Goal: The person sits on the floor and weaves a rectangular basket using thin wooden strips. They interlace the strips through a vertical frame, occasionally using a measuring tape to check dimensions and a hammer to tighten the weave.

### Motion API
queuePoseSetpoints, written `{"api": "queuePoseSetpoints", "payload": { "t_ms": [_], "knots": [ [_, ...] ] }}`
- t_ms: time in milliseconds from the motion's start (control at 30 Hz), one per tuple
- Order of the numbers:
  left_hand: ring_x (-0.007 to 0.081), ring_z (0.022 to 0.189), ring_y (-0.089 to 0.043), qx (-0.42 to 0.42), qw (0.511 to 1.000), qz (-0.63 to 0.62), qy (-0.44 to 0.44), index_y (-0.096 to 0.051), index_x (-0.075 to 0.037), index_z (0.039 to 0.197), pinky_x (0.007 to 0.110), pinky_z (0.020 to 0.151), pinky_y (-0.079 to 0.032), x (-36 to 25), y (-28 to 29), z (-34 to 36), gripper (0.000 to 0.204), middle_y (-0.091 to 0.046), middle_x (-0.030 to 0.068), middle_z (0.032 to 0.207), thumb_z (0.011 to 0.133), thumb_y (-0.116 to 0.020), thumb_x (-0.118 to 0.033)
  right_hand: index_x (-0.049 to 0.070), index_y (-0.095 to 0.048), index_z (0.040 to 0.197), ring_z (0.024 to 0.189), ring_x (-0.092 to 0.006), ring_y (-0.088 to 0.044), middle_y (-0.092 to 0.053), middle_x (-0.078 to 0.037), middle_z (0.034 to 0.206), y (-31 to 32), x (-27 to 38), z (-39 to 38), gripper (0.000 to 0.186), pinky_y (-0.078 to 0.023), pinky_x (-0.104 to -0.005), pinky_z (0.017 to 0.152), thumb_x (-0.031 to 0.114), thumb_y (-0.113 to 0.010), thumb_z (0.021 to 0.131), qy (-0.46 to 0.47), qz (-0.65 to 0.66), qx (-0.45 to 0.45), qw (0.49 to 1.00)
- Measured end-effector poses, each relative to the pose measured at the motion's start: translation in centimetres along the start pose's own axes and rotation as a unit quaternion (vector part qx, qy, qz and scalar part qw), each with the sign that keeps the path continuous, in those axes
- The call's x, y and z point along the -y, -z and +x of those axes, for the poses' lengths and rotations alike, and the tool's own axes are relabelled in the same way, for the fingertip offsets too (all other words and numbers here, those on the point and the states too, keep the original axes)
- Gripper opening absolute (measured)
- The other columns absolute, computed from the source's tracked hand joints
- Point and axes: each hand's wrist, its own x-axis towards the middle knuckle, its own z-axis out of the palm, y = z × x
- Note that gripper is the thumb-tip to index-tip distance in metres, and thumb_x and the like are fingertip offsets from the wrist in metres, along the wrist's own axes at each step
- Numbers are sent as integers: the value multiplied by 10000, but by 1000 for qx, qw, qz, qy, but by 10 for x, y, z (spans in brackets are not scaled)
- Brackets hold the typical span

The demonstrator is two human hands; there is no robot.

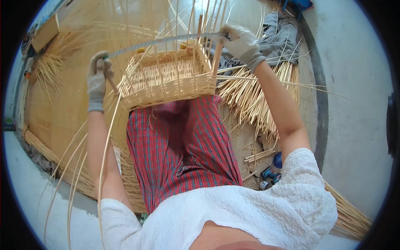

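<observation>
A pale woven basket [166,91] with long upright stakes and wooden corner posts rests on my lap. A grey measuring tape [158,40] stretches above it between my two gloved hands. My left hand [97,77] is closed on the tape's left end, beside a short wooden post [111,84] at the basket's left. My right hand [241,45] grips the tape's other end at the top of the right wooden post [216,62]. Whether either hand also grips its post is hard to tell.
Cane bundles [266,102] and grey cloth [275,29] lie at my right, with a teal cordless drill [268,175] and a blue round object [278,159] lower down. More strands [50,73] and a cardboard box [45,33] are at the left on a tan board [50,121].
</observation>
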Motion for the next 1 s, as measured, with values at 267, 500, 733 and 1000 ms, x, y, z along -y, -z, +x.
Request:
{"api": "queuePoseSetpoints", "payload": {
  "t_ms": [267,500,733,1000],
  "knots": [
    [136,778,-643,70,997,-44,10,-635,-62,1277,376,770,-624,-3,17,10,387,-664,39,920,1004,-653,-336,44,-691,1123,682,-72,-626,-690,-5,807,-8,-8,3,297,-533,-263,648,264,-756,933,25,-50,-15,998],
    [177,861,-688,74,996,-41,13,-645,-45,1267,447,878,-639,-3,31,14,381,-682,57,975,992,-670,-308,94,-717,1100,711,-45,-555,-700,24,843,-5,-18,4,292,-483,-234,665,318,-772,920,1,-13,10,1000],
    [192,877,-695,81,994,-69,0,-641,-40,1284,472,916,-629,3,40,12,350,-685,64,981,1009,-647,-255,73,-719,1020,684,-115,-615,-700,-48,787,-3,3,-9,309,-507,-287,644,343,-783,885,-19,-2,-8,1000],
    [195,908,-692,64,996,-37,42,-630,-76,1330,415,915,-604,-3,32,19,384,-697,53,987,1031,-599,-316,112,-769,1102,663,-42,-494,-702,56,840,6,-5,13,275,-443,-230,588,275,-808,885,-73,47,73,993]
  ]
}}
